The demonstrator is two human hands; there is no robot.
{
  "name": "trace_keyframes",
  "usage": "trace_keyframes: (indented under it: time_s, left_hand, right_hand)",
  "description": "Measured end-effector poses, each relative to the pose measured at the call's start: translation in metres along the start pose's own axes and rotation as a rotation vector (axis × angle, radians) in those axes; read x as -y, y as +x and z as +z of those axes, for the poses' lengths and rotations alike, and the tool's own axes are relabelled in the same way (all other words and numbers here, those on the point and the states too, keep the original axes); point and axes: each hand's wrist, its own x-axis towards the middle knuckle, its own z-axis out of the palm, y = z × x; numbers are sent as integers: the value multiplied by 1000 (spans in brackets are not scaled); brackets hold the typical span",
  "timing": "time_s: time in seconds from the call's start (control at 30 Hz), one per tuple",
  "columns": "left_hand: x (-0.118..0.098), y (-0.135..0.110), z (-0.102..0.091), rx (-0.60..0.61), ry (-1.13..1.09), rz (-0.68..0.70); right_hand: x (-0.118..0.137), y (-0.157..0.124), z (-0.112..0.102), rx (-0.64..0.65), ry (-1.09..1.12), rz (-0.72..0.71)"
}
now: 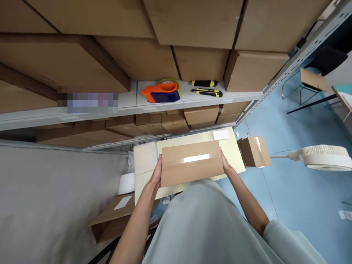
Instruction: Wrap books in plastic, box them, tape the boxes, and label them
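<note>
A brown cardboard box (189, 172), with clear tape along its top face, is held level between my two hands. My left hand (156, 174) presses against its left end, and my right hand (225, 163) grips the right end. Most of the fingers are hidden behind the box sides. Beneath the box is a pale yellow tabletop (231, 154), with a white label or paper (221, 134) near its far edge. On the shelf beyond lie an orange tape dispenser (161, 91) and yellow-black utility knives (206, 92).
Shelves (192, 98) packed with cardboard boxes (198, 22) rise in front of me. To the right are a small taped carton (255, 151) and a white fan (326, 157). An open carton (112, 216) sits low on the left. A chair (313, 79) stands farther right.
</note>
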Motion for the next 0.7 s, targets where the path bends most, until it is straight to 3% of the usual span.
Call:
trace_keyframes:
  time_s: [0.13,0.3,0.43,0.7]
  left_hand:
    - [5,-28,-20,104,3,159]
    - [5,-54,-47,33,-121,485]
    - [11,-50,-64,-1,-241,528]
    - [43,-29,-78,0,-185,525]
  right_hand:
    - [14,-26,-4,5,35,21]
    - [28,-45,-5,-30,83,-128]
    - [26,-45,2,-75,101,-199]
    - [10,-57,13,-42,-36,-102]
